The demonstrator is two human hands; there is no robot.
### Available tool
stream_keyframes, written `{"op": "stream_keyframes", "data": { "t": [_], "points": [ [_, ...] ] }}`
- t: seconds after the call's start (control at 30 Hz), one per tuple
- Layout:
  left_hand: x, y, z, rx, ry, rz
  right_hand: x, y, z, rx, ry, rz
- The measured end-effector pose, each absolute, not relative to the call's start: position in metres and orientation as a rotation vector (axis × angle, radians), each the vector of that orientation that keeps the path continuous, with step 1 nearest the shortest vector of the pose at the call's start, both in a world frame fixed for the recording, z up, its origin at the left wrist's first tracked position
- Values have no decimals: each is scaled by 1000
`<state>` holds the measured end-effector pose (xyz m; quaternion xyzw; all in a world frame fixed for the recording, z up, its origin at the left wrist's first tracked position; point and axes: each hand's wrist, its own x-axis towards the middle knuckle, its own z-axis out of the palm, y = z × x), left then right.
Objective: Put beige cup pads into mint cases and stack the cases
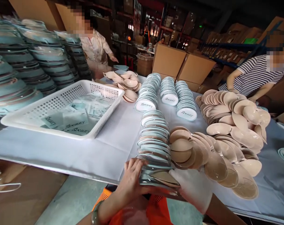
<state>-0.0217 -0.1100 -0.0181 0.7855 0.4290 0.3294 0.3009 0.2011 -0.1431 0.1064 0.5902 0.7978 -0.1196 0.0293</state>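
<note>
At the table's near edge, my bare left hand [132, 175] grips the left side of a clear, pale-blue plastic pouch [148, 175]. My right hand [195, 187], in a white glove, holds the right end of a beige bra cup [164, 177] that lies at the pouch; whether it is inside, I cannot tell. The right fingertips are partly hidden. Just beyond my hands runs a row of packed round pouches [153, 137] standing on edge. To the right of that row lie overlapping pairs of beige bra cups [215, 164], some with a shiny clear film.
A white perforated basket [106, 123] of flat printed packets stands left. Farther back are labelled pouch rows [145, 104], more loose cups [130, 82] and cardboard boxes [169, 61]. Tall pouch stacks [45, 59] rise at left. One person [95, 47] stands behind; another [252, 75] works at right.
</note>
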Motion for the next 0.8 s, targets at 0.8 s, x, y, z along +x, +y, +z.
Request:
{"op": "stream_keyframes", "data": {
  "t": [0.8],
  "points": [
    [-30,-101,-41,2003,1107,1123,243,-42,28,2201,2098,477]
  ]
}}
